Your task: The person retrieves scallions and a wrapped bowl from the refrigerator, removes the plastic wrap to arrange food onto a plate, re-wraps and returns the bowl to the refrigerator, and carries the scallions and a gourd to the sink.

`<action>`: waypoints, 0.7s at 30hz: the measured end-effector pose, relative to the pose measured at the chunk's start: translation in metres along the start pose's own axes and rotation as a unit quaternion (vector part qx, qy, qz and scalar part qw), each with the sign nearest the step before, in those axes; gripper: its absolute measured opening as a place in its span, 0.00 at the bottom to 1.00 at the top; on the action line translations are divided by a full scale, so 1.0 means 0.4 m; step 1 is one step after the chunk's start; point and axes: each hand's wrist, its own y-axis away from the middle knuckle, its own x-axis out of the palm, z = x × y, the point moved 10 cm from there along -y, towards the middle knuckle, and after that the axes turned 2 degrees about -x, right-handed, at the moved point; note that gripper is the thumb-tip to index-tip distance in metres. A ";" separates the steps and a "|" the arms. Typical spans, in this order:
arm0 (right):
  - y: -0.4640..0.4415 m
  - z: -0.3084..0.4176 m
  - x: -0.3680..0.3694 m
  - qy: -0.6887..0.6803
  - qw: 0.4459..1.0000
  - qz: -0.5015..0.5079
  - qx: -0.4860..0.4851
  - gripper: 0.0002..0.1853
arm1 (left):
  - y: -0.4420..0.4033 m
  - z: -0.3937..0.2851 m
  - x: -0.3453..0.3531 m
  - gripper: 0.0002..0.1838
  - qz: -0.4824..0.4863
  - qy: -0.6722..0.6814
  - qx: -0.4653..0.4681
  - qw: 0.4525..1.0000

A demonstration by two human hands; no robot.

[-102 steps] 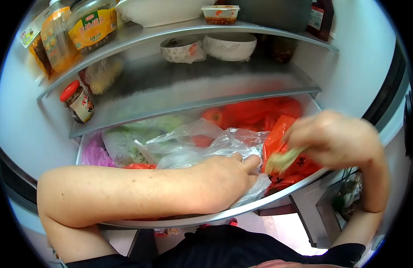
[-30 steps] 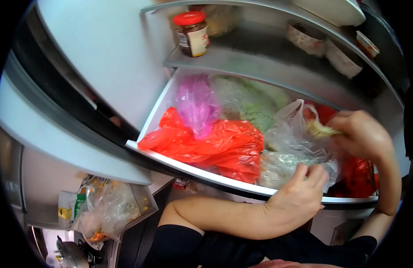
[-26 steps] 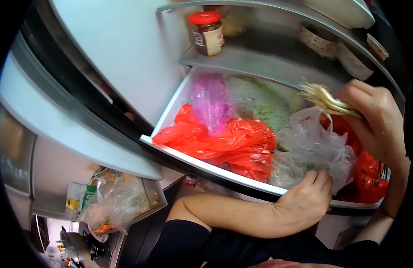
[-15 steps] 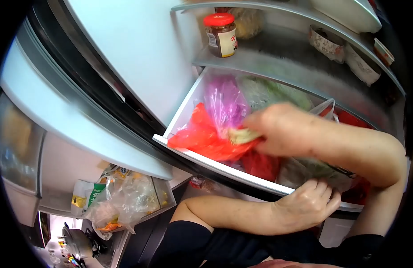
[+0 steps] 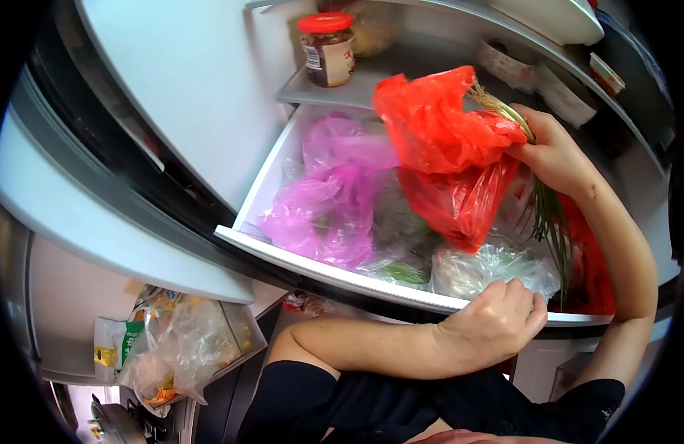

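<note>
Raised above the open fridge drawer (image 5: 342,285), my right hand (image 5: 553,148) is closed on a bunch of scallions (image 5: 553,229) and a red plastic bag (image 5: 460,126). The scallions' pale roots stick out to the left of my fingers, and their green leaves hang down into the drawer. My left hand (image 5: 497,325) is curled into a fist at the drawer's front rim; whatever is inside it is hidden. Right behind that fist lies a clear plastic bag (image 5: 497,270) with pale contents. Purple plastic bags (image 5: 327,211) fill the drawer's left part.
On the shelf above stands a red-lidded jar (image 5: 327,52), with bowls (image 5: 564,92) farther right. More red plastic (image 5: 590,259) lies at the drawer's right end. The open fridge door (image 5: 98,214) is at left; its bin (image 5: 246,329) holds plastic bags and packets.
My right hand has lifted the scallions and red bag up and to the right, out of the drawer's left part. More purple plastic now shows. My left hand stays at the rim.
</note>
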 end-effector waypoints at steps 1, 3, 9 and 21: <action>0.004 0.001 -0.003 -0.007 1.000 -0.005 0.009 0.08 | 0.000 -0.001 -0.001 0.16 -0.001 0.007 0.003 1.000; 0.008 0.003 -0.002 -0.010 1.000 0.008 0.006 0.07 | 0.002 0.001 -0.001 0.16 -0.005 0.017 0.005 1.000; 0.019 0.044 -0.029 -0.063 0.996 -0.022 -0.057 0.12 | 0.006 -0.003 -0.012 0.17 -0.010 0.040 0.013 0.999; 0.047 0.095 -0.096 -0.064 0.989 -0.073 -0.112 0.22 | 0.169 0.177 -0.180 0.20 -0.026 -0.137 -0.128 0.982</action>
